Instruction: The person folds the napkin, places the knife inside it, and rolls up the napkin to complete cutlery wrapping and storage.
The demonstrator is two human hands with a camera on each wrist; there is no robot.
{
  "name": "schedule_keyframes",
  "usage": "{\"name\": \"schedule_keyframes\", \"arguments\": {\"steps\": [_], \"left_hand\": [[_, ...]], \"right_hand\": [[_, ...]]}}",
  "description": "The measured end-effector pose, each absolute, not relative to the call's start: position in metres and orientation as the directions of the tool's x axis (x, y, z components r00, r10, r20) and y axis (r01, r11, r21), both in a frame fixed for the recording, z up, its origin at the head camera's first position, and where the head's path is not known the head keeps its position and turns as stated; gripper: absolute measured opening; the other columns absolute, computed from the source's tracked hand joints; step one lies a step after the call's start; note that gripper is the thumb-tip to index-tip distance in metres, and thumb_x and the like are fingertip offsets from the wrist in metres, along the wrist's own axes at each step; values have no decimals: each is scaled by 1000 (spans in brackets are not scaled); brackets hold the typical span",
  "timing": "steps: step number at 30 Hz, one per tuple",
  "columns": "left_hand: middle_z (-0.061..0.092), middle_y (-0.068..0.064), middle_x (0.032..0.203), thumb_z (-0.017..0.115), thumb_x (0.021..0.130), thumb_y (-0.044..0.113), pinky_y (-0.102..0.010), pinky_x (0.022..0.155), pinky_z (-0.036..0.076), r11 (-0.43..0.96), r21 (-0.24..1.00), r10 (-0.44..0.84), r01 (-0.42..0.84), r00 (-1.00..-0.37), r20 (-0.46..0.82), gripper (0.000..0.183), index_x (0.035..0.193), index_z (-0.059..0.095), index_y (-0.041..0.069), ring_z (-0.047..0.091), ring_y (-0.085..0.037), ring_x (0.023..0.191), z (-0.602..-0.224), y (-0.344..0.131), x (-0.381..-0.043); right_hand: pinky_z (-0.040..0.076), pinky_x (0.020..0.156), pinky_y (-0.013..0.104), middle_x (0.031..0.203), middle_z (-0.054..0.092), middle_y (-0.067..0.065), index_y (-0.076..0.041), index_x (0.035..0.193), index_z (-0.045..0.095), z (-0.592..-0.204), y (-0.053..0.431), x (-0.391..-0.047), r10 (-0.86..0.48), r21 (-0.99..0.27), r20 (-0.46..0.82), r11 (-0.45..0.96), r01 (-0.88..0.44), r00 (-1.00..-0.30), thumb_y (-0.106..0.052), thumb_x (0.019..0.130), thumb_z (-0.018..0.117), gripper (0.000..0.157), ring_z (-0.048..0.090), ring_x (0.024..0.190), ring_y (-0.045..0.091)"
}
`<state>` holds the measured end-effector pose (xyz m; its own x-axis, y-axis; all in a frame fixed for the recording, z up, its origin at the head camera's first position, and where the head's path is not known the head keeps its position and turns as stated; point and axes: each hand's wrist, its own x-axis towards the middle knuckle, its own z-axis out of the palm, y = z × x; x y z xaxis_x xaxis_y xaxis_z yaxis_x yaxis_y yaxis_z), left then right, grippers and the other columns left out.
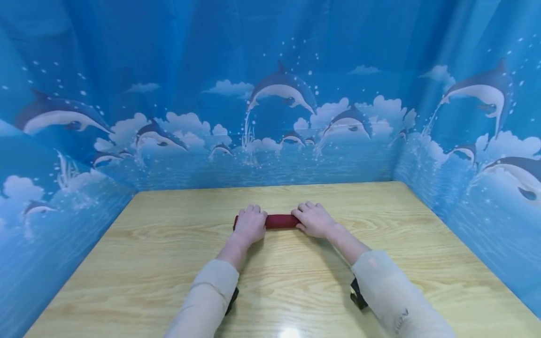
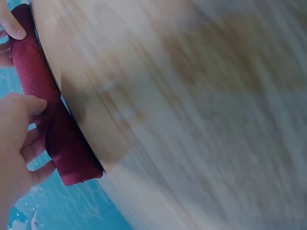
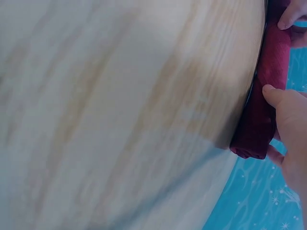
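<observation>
A dark red cloth rolled into a tube [image 1: 281, 221] lies crosswise near the back of the table. My left hand [image 1: 250, 225] grips it close to its left end, and my right hand [image 1: 314, 221] holds the right end. In the left wrist view, the thumb of the left hand [image 2: 17, 136] lies on the near side of the rolled cloth [image 2: 72, 146], with the fingers round the far side. The right wrist view has the right hand [image 3: 293, 117] with its thumb on the rolled cloth [image 3: 252, 127], whose spiral end shows.
The light wood-grain table [image 1: 177, 234] stretches under both arms to a blue curtain [image 1: 203, 164] with dolphins, which stands along its back and both sides. Dark wrist devices [image 1: 357, 295] sit under the pale sleeves [image 1: 397, 295].
</observation>
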<state>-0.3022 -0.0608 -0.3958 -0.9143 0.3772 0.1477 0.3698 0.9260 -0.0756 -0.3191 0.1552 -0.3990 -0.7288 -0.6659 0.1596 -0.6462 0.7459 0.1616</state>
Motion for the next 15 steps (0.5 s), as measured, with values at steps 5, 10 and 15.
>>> {"name": "schedule_keyframes", "arguments": {"steps": [5,10,15], "left_hand": [[57,-13,104,62,84,14,-46,85,43,921,-74,389,382,-910,146,25,108,61,7,50,-29,99,-397,-60,-303],[57,-14,105,63,84,14,-45,83,45,925,-67,379,373,-915,141,25,108,62,6,50,-29,99,-398,-60,-301],[56,-14,104,63,84,13,-43,81,45,936,-54,353,349,-926,134,25,108,62,6,49,-29,98,-400,-60,-301]], "right_hand": [[44,80,50,109,55,10,-10,121,55,-399,154,-318,-640,147,151,768,-623,-754,-24,92,56,32,52,100,29],[45,79,52,108,56,14,-5,120,55,-403,151,-316,-626,103,158,779,-618,-763,-19,92,56,31,53,99,33],[46,75,51,105,55,15,-3,116,55,-406,147,-313,-619,95,193,784,-613,-761,-14,90,57,28,53,96,34]]}}
